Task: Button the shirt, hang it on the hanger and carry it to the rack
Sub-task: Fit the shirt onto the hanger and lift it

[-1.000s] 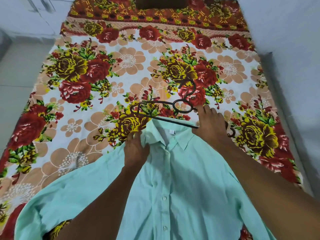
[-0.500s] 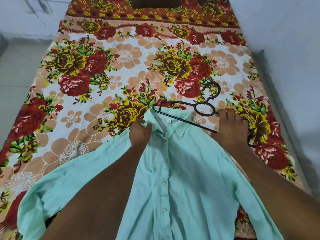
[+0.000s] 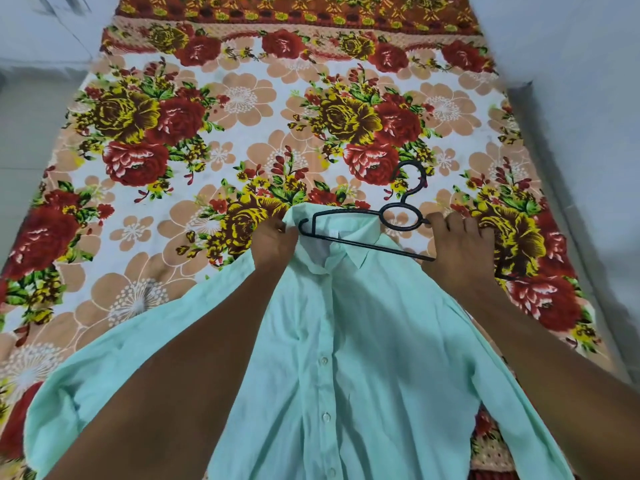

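Floral bedding, a white sheet (image 3: 242,109) printed with big red and yellow roses, covers the bed where the person is working, with pale walls on both sides. A mint-green button-front cotton shirt (image 3: 346,358) lies face up on it, placket fastened as far as I can see, collar pointing away from the person. The left hand (image 3: 273,242) has its fingers (image 3: 277,227) curled into the collar's near edge, pinching the cloth and lifting the neck opening. The right hand (image 3: 460,247) grips a thin black wire hanger (image 3: 367,245) by one shoulder, fingers wrapped over the wire, the looped neck and hook standing just beyond its fingertips. Compared with a second ago, the hanger has been swung round and slid sideways: it lay on the sheet beyond the collar then, and now its free end sits across the collar, right beside the left hand's fingers, with the bottom bar lying over the open neck. That tells me buttoning is likely finished and threading has begun. Next, I'd judge, the free shoulder must go down inside the neck toward the sleeve on the left hand's side; the small end hook could snag the collar fabric on its way in.
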